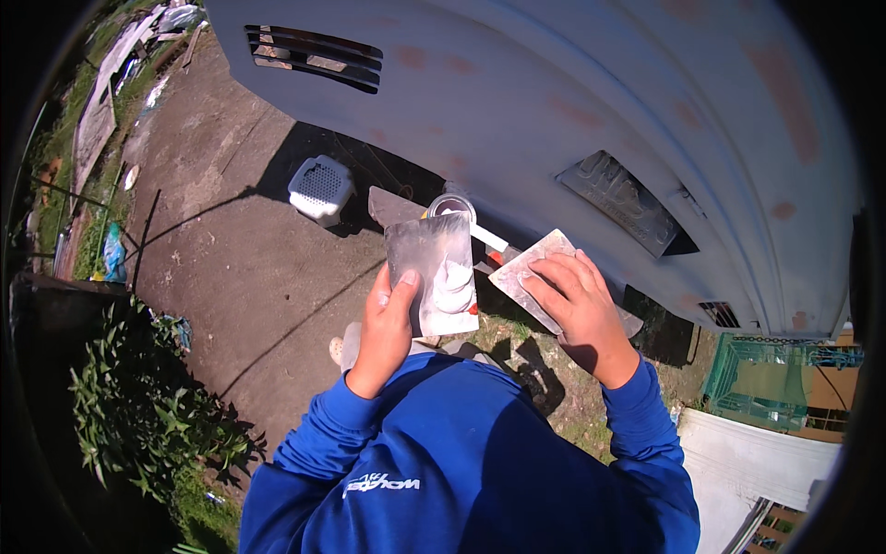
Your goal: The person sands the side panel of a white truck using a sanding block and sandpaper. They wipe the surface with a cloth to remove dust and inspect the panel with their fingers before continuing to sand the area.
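Note:
My left hand (384, 319) grips a flat rectangular metal plate (412, 247), thumb on top. A mound of white paste (452, 284) sits on the plate's right half, with a small red dab (472, 310) at its edge. To the right, my right hand (583, 305) is closed on a thin flat spreader (535, 258), its face smeared with pale residue. The spreader is apart from the plate. Just beyond the plate stands an open round tin (451, 203), partly hidden by it. A white strip-like piece (489, 237) with a red part lies between plate and spreader.
A large grey vehicle body panel (517, 83) with slotted vents and brownish patches rises ahead and right. On the ground at left rests a white perforated plastic container (321, 187). A leafy bush (138, 397) grows at lower left; a green crate (757, 379) is at far right.

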Motion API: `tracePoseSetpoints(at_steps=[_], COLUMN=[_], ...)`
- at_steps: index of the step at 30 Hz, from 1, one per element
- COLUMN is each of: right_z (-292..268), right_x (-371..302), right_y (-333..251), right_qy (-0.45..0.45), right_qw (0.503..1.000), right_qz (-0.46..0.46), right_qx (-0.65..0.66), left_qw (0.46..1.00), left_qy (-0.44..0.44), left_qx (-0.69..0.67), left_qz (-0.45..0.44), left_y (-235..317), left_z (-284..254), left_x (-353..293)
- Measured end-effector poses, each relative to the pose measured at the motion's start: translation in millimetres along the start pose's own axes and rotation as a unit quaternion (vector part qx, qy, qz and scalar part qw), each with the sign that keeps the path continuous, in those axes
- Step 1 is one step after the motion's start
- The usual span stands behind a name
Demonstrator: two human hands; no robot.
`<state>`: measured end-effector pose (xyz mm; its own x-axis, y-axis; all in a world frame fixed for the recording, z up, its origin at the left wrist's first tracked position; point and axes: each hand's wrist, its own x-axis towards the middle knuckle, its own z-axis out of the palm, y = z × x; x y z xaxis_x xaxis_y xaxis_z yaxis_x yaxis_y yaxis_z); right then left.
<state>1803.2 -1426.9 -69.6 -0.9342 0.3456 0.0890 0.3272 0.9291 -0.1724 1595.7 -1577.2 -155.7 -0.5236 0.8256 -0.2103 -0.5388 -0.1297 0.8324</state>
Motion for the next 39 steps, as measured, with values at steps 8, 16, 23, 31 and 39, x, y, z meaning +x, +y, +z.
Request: tracePoseSetpoints(at_steps=[8,16,23,31,39], right_z=[40,90,120,108,148], right_x=[112,151,182,225,308], right_y=[-108,-279,-408,-557,-552], right_qy=[0.088,0.009,-0.044,0.015,0.045], right_qw=[0.983,0.934,0.911,0.822,0.902], right_qz=[-0.160,-0.329,-0.351,-0.456,-0.418], right_qx=[0.025,0.138,0.213,0.342,0.097], left_qw=[0.976,0.901,0.856,0.887,0.872], left_qy=[0.105,0.283,0.365,0.355,0.420], left_qx=[0.155,0.246,0.220,-0.176,-0.070], left_qz=[0.114,0.219,0.293,0.237,0.241], left_y=[52,128,220,245,264], left_z=[-75,-208,-316,-411,-477], left_x=[-45,-117,-204,-266,-288])
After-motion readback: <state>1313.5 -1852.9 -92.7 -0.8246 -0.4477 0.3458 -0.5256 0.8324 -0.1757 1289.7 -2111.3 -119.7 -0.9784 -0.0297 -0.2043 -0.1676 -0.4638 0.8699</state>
